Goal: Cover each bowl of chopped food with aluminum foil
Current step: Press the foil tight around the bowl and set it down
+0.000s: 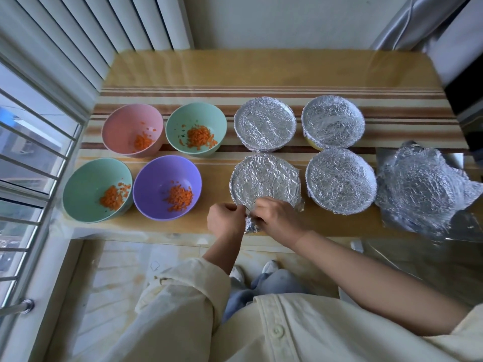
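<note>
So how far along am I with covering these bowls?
Three look done under foil: the back-left bowl, back-right bowl and front-right bowl. The left hand and right hand pinch the foil edge of the fourth bowl. Left to cover: the pink bowl, far green bowl, near green bowl and purple bowl.

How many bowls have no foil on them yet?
4: the pink bowl rear left, the rear green bowl right of it, the front green bowl by the window, the purple bowl right of that. The foil heap at far right might hide another.
</note>
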Demonstrator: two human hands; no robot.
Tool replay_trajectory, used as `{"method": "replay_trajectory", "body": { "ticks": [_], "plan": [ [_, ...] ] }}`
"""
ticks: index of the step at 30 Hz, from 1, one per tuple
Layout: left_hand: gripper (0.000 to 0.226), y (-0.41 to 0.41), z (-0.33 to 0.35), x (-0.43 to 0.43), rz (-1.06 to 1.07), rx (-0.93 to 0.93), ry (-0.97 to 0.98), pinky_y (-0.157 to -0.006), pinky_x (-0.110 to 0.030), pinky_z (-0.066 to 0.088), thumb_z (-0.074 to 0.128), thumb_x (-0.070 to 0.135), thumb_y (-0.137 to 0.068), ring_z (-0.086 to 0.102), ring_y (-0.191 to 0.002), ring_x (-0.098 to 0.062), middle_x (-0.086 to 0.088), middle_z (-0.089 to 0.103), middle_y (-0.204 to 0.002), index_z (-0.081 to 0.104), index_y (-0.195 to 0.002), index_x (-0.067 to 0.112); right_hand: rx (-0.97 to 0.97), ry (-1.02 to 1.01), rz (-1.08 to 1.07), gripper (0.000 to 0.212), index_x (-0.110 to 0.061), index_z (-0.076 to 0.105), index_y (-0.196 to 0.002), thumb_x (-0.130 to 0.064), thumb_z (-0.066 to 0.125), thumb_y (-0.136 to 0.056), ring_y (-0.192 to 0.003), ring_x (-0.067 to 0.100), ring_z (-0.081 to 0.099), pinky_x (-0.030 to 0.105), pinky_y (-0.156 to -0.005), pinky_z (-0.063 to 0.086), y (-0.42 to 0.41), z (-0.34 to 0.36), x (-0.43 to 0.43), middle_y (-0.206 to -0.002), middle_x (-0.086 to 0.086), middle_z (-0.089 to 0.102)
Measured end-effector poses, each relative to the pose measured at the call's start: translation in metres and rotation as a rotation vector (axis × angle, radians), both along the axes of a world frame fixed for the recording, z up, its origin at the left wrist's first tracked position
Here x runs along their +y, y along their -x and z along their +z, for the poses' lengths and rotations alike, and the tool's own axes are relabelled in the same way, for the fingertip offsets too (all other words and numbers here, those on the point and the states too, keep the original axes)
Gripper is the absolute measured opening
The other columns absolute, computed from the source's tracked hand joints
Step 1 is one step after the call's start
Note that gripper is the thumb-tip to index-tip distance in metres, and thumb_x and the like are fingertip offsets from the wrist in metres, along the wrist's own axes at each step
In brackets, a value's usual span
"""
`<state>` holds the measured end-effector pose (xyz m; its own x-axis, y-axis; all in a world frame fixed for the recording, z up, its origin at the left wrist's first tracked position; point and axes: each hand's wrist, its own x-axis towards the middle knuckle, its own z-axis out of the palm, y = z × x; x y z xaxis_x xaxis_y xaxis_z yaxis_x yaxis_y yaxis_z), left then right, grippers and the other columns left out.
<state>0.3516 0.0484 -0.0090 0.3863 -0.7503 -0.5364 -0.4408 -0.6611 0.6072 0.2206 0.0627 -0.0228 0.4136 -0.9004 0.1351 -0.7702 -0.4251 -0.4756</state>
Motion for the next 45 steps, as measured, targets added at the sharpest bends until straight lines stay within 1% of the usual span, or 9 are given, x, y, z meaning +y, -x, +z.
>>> {"method": "replay_trajectory", "body": {
  "ticks": [4,10,13,18,22,28,33,39,45],
  "plan": [
    [0.017,-0.005,-0.002,-0.007,-0.034,-0.033,0.004,-0.065,-0.027,0.048,0.066,0.024,-0.077,0.069,-0.074,-0.027,-0.006,0.071,-0.067,0.075,-0.068,0.013,0.049,0.020,-0.043,0.029,-0.012,0.068,-0.074,-0.012,0.090,-0.055,-0.070,0.018,0.060,0.023,-0.057,0.043,0.010,0.005,0.008,-0.075,-0.001,0.060],
    [0.028,0.000,-0.002,0.000,0.033,-0.064,0.127,-0.076,-0.032,0.049,0.065,0.039,-0.083,0.067,-0.088,-0.025,-0.003,0.074,-0.085,0.072,-0.090,0.013,0.076,0.049,-0.020,0.025,-0.008,0.062,-0.060,0.008,0.080,-0.057,-0.059,0.021,0.054,0.023,-0.051,0.034,0.005,0.001,0.003,-0.063,0.003,0.055],
    [0.042,0.013,-0.007,0.019,0.003,-0.030,0.149,-0.064,-0.036,0.036,0.060,0.045,-0.091,0.062,-0.086,-0.036,-0.013,0.066,-0.077,0.060,-0.079,0.005,0.044,0.064,-0.029,0.026,-0.009,0.057,-0.060,0.005,0.079,-0.061,-0.059,0.023,0.053,0.024,-0.050,0.029,0.002,0.005,0.001,-0.062,0.004,0.051],
    [0.036,0.029,-0.014,0.018,0.060,0.130,0.118,-0.072,-0.037,0.041,0.048,0.031,-0.100,0.060,-0.090,-0.040,-0.021,0.067,-0.088,0.061,-0.088,0.000,-0.020,0.056,-0.012,0.023,-0.009,0.057,-0.064,-0.003,0.078,-0.071,-0.062,0.024,0.052,0.027,-0.051,0.033,0.004,0.003,0.002,-0.065,0.004,0.051],
    [0.034,0.025,-0.026,0.005,0.078,0.218,0.075,-0.071,-0.041,0.050,0.046,0.017,-0.096,0.053,-0.069,-0.037,-0.022,0.057,-0.069,0.051,-0.065,0.004,-0.026,0.032,-0.013,0.024,-0.009,0.056,-0.064,-0.001,0.078,-0.068,-0.063,0.025,0.053,0.029,-0.049,0.037,0.008,0.000,0.000,-0.066,0.005,0.052],
    [0.023,0.014,-0.041,0.001,0.067,0.367,0.075,-0.080,-0.059,0.055,0.046,0.032,-0.075,0.054,-0.069,-0.027,-0.009,0.056,-0.066,0.053,-0.067,0.012,-0.037,0.018,-0.010,0.019,-0.008,0.059,-0.065,0.000,0.076,-0.069,-0.063,0.025,0.053,0.030,-0.048,0.039,0.010,-0.001,-0.001,-0.066,0.004,0.051],
    [0.030,0.013,-0.029,-0.005,0.070,0.403,0.044,-0.073,-0.057,0.056,0.046,0.003,-0.091,0.047,-0.069,-0.024,-0.012,0.046,-0.065,0.049,-0.062,0.006,-0.015,0.012,-0.003,0.020,-0.008,0.058,-0.063,0.001,0.076,-0.068,-0.062,0.024,0.053,0.027,-0.050,0.035,0.009,-0.001,0.000,-0.065,0.005,0.051],
    [0.051,0.012,-0.037,0.001,0.056,0.347,-0.006,-0.083,-0.053,0.057,0.049,0.056,-0.072,0.062,-0.073,-0.033,-0.010,0.059,-0.066,0.059,-0.068,0.006,-0.019,0.035,-0.013,0.023,-0.008,0.057,-0.063,-0.002,0.079,-0.066,-0.062,0.024,0.053,0.023,-0.053,0.028,0.006,0.000,-0.001,-0.066,0.004,0.051],
    [0.037,0.011,-0.040,-0.003,-0.020,0.260,-0.017,-0.079,-0.053,0.057,0.037,0.033,-0.074,0.068,-0.083,-0.043,-0.028,0.068,-0.082,0.058,-0.067,0.003,-0.044,0.009,0.003,0.018,-0.006,0.061,-0.065,-0.007,0.078,-0.071,-0.062,0.026,0.053,0.033,-0.046,0.044,0.006,-0.006,-0.003,-0.066,0.006,0.051]
  ]
}}
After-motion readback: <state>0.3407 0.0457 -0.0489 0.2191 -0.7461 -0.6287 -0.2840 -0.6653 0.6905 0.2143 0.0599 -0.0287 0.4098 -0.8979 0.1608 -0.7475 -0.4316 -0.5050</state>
